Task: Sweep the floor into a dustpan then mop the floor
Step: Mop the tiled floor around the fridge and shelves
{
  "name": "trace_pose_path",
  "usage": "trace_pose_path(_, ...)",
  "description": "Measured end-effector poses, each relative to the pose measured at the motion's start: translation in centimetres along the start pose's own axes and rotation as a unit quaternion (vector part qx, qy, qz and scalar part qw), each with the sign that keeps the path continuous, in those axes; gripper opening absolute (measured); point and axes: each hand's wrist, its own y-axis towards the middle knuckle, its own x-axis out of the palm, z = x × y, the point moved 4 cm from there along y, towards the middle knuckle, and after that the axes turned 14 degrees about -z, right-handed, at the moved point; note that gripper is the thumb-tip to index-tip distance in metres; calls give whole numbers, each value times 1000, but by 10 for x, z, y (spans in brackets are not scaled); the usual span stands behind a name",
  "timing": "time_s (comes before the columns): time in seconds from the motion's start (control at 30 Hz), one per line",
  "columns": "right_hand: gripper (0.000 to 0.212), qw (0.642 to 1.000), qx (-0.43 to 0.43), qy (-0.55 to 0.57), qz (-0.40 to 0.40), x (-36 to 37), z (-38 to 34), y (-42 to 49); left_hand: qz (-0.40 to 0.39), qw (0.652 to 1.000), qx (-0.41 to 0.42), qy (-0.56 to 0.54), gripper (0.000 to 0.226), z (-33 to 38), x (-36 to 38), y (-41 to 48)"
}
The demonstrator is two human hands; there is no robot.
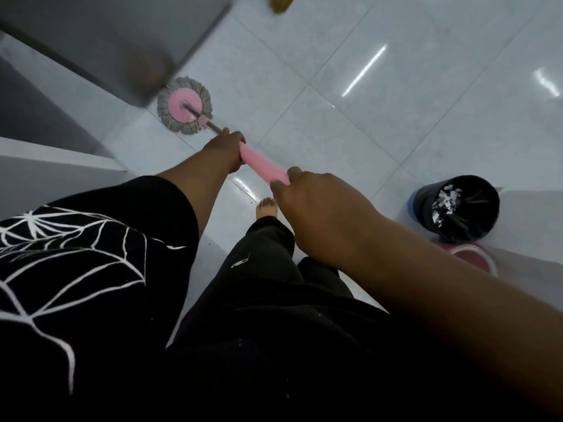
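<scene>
The mop head (pixel 184 105) lies flat on the floor (pixel 380 123) toward its far left side, with its fringe right against the bottom corner of a grey cabinet (pixel 91 41). Both hands are clenched around the pink mop handle (pixel 264 168). The left hand (pixel 227 149) sits lower, where the pink grip gives way to a thin metal shaft, and the right hand (pixel 316 208) holds the near end.

From where I stand, the worry is that corner. Push any further and the head jams against the cabinet, the strands may snag under it, or the disc may tip on its joint. The tiles shine with streaks of light, so I take them to be slick, and the bare foot (pixel 267 208) planted just behind the handle could slide. A wide swing to the right might also knock the waste bin (pixel 460 208), scattering its paper shreds over the floor.

The mop head is a round pink plastic disc ringed with soft grey cord loops, and the grip looks smooth and matte. The floor is large pale square tiles with thin grout lines. The bin is a dark cylinder, and a pink bucket (pixel 475 258) shows its rim just beside it. Straw-coloured broom bristles (pixel 281 3) poke in at the floor's far edge.
</scene>
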Motion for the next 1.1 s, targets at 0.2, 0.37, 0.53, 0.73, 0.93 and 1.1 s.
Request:
trace_pose_path(0.2,39,1000,9,-6,-25,31,24,-66,-8,1000,19,14,52,68,45,-24)
trace_pose_path(0.37,46,999,32,-10,-40,68,49,-139,1,999,35,12,52,138,90,-50)
trace_pose_path(0.53,45,996,60,-22,-57,96,67,-189,-3,997,72,15,51,187,122,-71)
trace_pose_path(0.73,40,997,43,-42,-56,94,68,-189,6,997,77,5,50,187,121,-74)
trace_pose_path(0.93,35,997,37,-50,-55,56,86,-155,13,995,93,-45,46,174,82,-58)
trace_pose_path(1.1,48,997,21,-51,-61,15,86,-94,19,996,78,-43,42,134,27,-29)
